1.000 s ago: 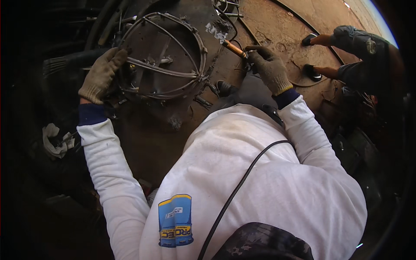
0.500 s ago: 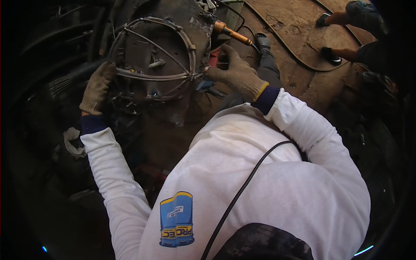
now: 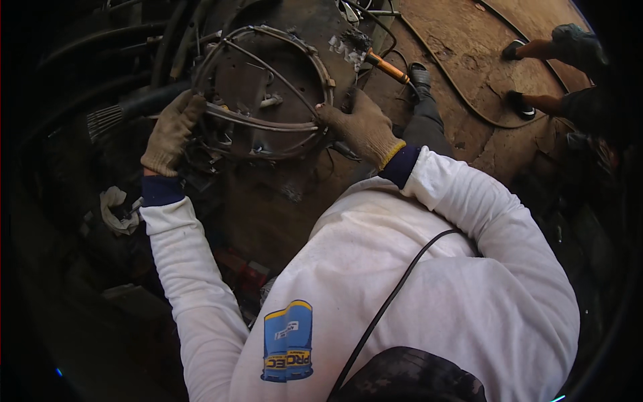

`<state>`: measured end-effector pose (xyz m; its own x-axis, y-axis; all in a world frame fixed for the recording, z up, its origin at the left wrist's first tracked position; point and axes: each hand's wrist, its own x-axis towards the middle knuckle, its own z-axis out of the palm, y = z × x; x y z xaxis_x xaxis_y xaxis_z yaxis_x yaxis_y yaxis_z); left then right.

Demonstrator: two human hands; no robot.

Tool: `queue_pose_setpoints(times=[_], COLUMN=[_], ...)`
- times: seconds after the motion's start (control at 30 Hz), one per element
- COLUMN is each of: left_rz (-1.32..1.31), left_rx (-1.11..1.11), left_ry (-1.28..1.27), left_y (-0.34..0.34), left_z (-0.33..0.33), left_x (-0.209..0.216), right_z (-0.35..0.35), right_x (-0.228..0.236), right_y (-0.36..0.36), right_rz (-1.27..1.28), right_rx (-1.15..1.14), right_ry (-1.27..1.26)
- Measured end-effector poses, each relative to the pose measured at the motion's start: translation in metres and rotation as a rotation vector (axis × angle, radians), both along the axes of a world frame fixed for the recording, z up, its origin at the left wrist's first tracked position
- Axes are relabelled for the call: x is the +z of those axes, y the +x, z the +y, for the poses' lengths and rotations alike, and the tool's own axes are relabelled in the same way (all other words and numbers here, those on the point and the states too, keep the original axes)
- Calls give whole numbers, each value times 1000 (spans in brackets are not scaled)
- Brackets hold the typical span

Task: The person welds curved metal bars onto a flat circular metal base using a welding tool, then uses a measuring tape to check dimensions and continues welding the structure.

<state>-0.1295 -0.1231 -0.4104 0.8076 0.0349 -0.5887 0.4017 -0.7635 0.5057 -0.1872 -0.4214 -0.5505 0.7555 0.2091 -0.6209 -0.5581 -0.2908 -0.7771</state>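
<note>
A round frame of bent metal rods (image 3: 258, 122), with bars crossing it, lies tilted over a dark, dirty metal worktop. On its left side, my left hand (image 3: 175, 127), in a brown knitted glove, closes round the rods. My right hand (image 3: 362, 127), gloved alike with a yellow cuff edge, grips the frame's right side where the rods meet. A fingertip shows bare through that glove. Small bolts or metal bits (image 3: 271, 100) show through the frame.
An orange cylindrical tool (image 3: 388, 68) lies at the worktop's right edge. A wire brush (image 3: 104, 122) is left of my left hand. Cables (image 3: 439, 87) run across the brown floor. Another person's legs (image 3: 536, 104) are at the far right. A pale rag (image 3: 117, 211) lies at left.
My right hand has gone from spread fingers beside the frame to closing on its right side. The whole view has shifted slightly; my left hand keeps its hold.
</note>
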Motion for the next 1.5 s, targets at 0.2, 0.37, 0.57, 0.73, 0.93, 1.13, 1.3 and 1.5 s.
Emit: queue_pose_setpoints(times=[0.2,0.37,0.57,0.73,0.93,1.13,1.3,1.5], left_rz=[38,36,11,-10,16,81,109,99], left_rx=[-56,62,-24,-73,-56,-48,-47,-30], left_ry=[46,-92,-41,59,37,45,26,21], left_y=[4,2,6,7,10,11,15,14], left_z=[2,-10,-6,-14,-16,-10,-21,-13], left_x=[1,4,4,10,13,14,20,15], right_z=[6,6,6,5,8,6,9,6], right_x=[-15,-15,-18,-17,-30,-27,-34,-29], right_y=[-7,-5,-4,-3,-7,-6,-9,-7], right_rz=[-134,-67,-64,-77,-54,-13,-34,-58], right_rx=[-79,-22,-45,-64,-69,-20,-40,-50], right_ry=[43,-47,7,110,103,95,51,101])
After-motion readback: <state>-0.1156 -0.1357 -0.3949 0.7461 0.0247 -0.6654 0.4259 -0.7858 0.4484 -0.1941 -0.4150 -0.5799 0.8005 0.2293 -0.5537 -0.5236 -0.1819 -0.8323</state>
